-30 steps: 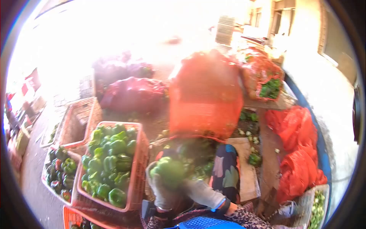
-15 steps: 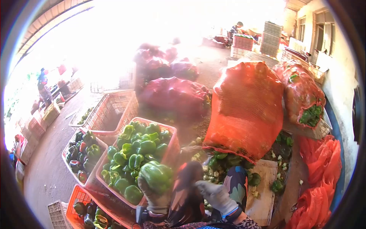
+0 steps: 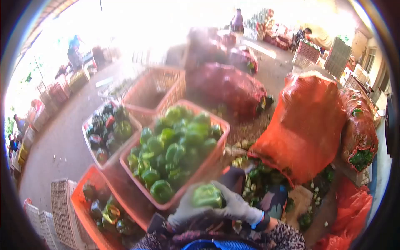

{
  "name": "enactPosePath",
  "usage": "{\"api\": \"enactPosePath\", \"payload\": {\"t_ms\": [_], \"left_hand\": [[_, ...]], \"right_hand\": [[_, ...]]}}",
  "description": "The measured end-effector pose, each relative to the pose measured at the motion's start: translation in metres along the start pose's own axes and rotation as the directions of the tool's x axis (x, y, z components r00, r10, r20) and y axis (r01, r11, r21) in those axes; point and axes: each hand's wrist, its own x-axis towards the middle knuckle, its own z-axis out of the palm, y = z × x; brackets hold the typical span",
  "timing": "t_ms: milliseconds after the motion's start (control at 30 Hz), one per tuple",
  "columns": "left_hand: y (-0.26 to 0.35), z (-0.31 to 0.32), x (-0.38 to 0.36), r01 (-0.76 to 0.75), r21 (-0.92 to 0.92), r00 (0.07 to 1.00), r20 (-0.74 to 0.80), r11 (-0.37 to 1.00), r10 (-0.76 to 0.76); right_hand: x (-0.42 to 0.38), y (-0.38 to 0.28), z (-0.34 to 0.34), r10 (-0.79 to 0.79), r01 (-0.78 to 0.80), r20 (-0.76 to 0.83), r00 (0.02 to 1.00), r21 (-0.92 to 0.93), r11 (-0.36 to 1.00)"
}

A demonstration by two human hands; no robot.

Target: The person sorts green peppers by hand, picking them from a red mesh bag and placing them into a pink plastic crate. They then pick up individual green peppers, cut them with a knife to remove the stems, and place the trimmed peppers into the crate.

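Observation:
A large green bell pepper [image 3: 207,196] is held between both grey-gloved hands, low in the view above my lap. My left hand [image 3: 185,209] cups its left side, fingers curled round it. My right hand [image 3: 241,207] closes on its right side. Just beyond my left hand stands a pink crate [image 3: 225,132] heaped with green bell peppers [image 3: 175,152]. By my right knee, an orange-red mesh sack [image 3: 306,121] lies with its mouth toward me, peppers [image 3: 266,174] spilling onto the ground.
A white crate [image 3: 137,135] of dark and reddish peppers and an orange crate [image 3: 83,183] with several peppers flank the left side. Behind are a pink crate [image 3: 181,85] and more filled sacks [image 3: 225,87]. Red netting [image 3: 348,214] lies right. People [image 3: 75,54] sit or stand farther off.
My right hand has come left and joined my left hand on the pepper. The pepper has moved right and down, away from above the crate. My view has turned left.

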Motion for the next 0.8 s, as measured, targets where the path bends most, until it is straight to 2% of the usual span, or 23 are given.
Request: {"api": "enactPosePath", "payload": {"t_ms": [33,100,133,167,233,267,300,367,400,433,567,633,700,733,767,800], "left_hand": [[0.016,0.006,-0.009,0.049,0.044,0.998,-0.035,0.998,-0.047],[-0.007,-0.024,-0.017,-0.057,0.33,0.997,0.064,0.942,0.038],[-0.013,-0.03,-0.019,-0.104,0.329,0.992,0.098,0.939,0.076],[-0.015,-0.032,-0.024,-0.088,0.315,0.994,0.092,0.945,0.062],[-0.015,-0.03,-0.032,-0.027,0.394,0.997,0.075,0.919,-0.003],[-0.016,-0.027,-0.036,0.054,0.3,0.997,0.038,0.953,-0.068],[-0.014,-0.027,-0.038,0.067,0.286,0.996,0.033,0.956,-0.079],[-0.01,-0.029,-0.038,-0.039,0.315,0.996,0.094,0.948,0.01],[-0.02,-0.037,-0.037,-0.086,0.393,0.992,0.116,0.915,0.043],[-0.016,-0.036,-0.037,-0.021,0.351,0.995,0.099,0.936,-0.015],[-0.016,-0.042,-0.039,0.107,0.363,0.977,0.135,0.926,-0.166],[-0.017,-0.041,-0.041,0.256,0.238,0.95,0.116,0.937,-0.289],[-0.007,-0.041,-0.044,0.465,0.118,0.869,0.131,0.877,-0.478],[-0.013,-0.044,-0.044,0.365,0.259,0.888,0.191,0.894,-0.418],[-0.018,-0.044,-0.048,0.37,0.253,0.886,0.193,0.894,-0.422],[-0.02,-0.044,-0.048,0.41,0.059,0.888,0.204,0.91,-0.413]], "right_hand": [[0.003,0.001,0.005,0.005,-0.006,0.047,0.999,0.026,1.0],[0.004,-0.01,0.008,-0.018,-0.002,0.148,0.989,0.139,0.99],[0.007,-0.004,0.011,-0.01,-0.01,0.197,0.98,0.099,0.995],[0.006,-0.004,0.012,0.009,-0.03,0.206,0.979,0.1,0.995],[0.004,-0.012,0.01,0.112,-0.16,0.348,0.931,0.112,0.981],[0.002,-0.012,0.014,0.169,-0.212,0.348,0.922,0.09,0.973],[0.002,-0.009,0.015,0.184,-0.229,0.357,0.916,0.087,0.97],[0.002,-0.001,0.018,0.08,-0.136,0.372,0.925,0.124,0.983],[0.003,0.002,0.018,0.077,-0.141,0.392,0.917,0.136,0.981],[0.003,-0.002,0.019,0.112,-0.211,0.409,0.905,0.206,0.955],[0.006,0.014,0.022,0.064,-0.217,0.49,0.869,0.262,0.94],[0.004,0.021,0.026,0.103,-0.334,0.569,0.816,0.318,0.887],[0.001,0.026,0.019,0.097,-0.559,0.669,0.737,0.522,0.644],[-0.004,0.023,0.017,0.049,-0.667,0.729,0.683,0.595,0.448],[-0.008,0.024,0.018,0.055,-0.672,0.73,0.681,0.593,0.443],[-0.01,0.023,0.018,0.074,-0.664,0.704,0.707,0.623,0.414]]}}
